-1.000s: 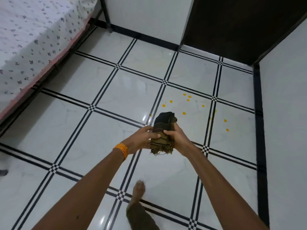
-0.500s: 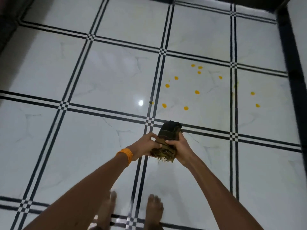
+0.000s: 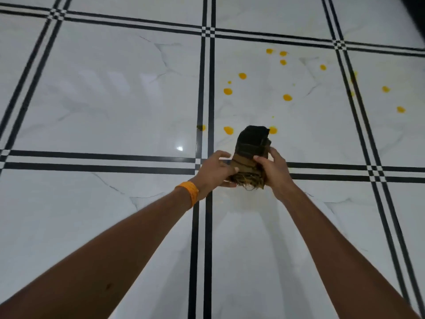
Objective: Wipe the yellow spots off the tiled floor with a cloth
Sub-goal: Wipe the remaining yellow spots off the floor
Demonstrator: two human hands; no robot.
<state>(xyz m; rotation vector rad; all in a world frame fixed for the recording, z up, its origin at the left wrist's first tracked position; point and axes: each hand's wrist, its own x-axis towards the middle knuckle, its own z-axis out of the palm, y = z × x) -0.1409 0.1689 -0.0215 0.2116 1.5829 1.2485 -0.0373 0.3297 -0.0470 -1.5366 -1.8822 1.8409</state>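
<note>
From the head camera, looking down: a rolled dark cloth (image 3: 251,153), olive-brown with a frayed, stringy lower end, is held up in the air over the floor, standing nearly upright between the two hands. The left hand (image 3: 216,169) has its fingers and thumb curled round the fringed bottom from one side. The right hand (image 3: 274,171) wraps the other side, fingertips pressed into the fabric. The hands are close together, both clamped on the same bundle.

An orange band (image 3: 188,194) sits on the left wrist. Both forearms (image 3: 138,249) reach in from the bottom corners and cover much of the near floor.

The yellow spots (image 3: 287,97) lie scattered beyond the cloth, most on the tile ahead and to the right. One drop shows just beside the cloth's top right edge, another a little to its left, and one sits on a dark line further left. The bundle hides the patch of tile between those nearest two (whether more drops lie there I cannot tell).

The tiled floor (image 3: 103,88) is glossy white marble with faint grey veins, crossed by paired black lines (image 3: 208,65) that form small checkered squares where they meet. A glint of light (image 3: 179,148) reflects left of the hands, and a dark strip (image 3: 414,10) cuts the top right corner
</note>
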